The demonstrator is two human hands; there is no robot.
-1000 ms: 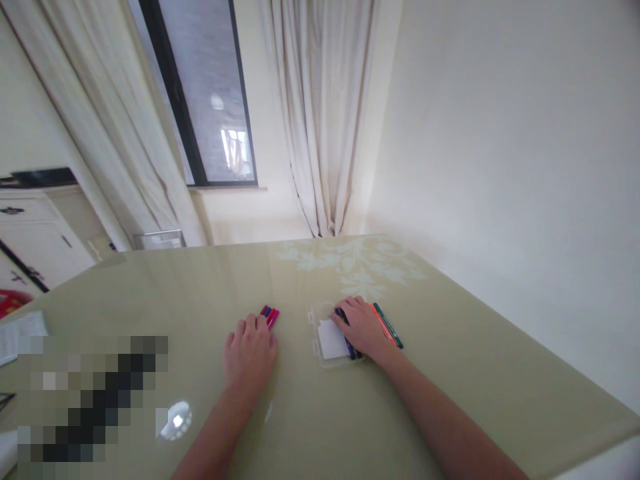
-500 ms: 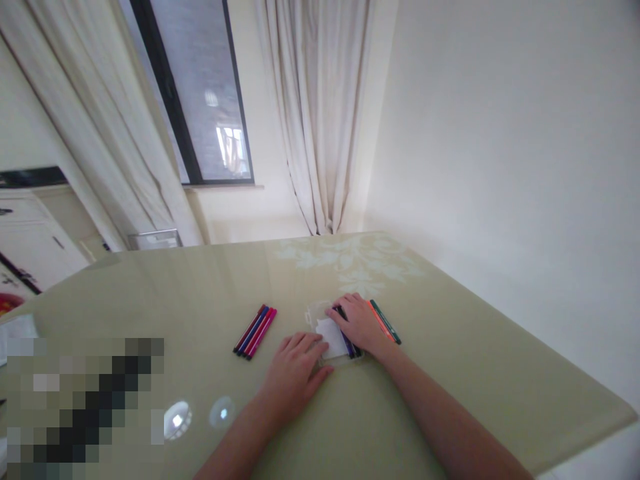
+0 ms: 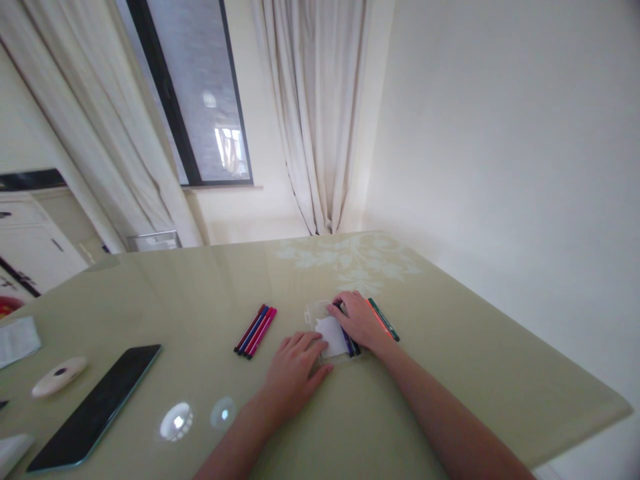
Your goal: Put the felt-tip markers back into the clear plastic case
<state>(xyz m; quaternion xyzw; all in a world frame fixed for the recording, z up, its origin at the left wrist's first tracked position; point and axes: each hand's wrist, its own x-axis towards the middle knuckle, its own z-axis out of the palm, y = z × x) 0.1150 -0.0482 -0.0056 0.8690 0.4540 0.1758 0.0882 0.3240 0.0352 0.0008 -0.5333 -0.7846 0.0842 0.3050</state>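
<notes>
A clear plastic case (image 3: 314, 312) lies on the table with a white paper sheet (image 3: 331, 335) inside. Dark blue and black markers (image 3: 351, 345) lie along its right side, partly covered by my right hand (image 3: 357, 320). That hand curls over them from above, its thumb and fingers around their far ends. My left hand (image 3: 296, 363) grips the case's near left corner, fingers on the left edge and thumb along the near edge. Left of the case lie several red, blue and pink markers (image 3: 255, 332) side by side. Orange and green markers (image 3: 385, 320) rest just right of my right hand.
On the table's left side are a black-screened tablet (image 3: 95, 410), a whitish oval object (image 3: 59, 377) and a folded white cloth or tissue (image 3: 19, 341). The pale green table (image 3: 475, 373) meets a white wall on the right. Curtains (image 3: 320, 113) hang behind it.
My right hand has shifted very slightly over the dark markers. My left hand keeps its place on the case. The tablet and oval object, blurred out before, now show clearly.
</notes>
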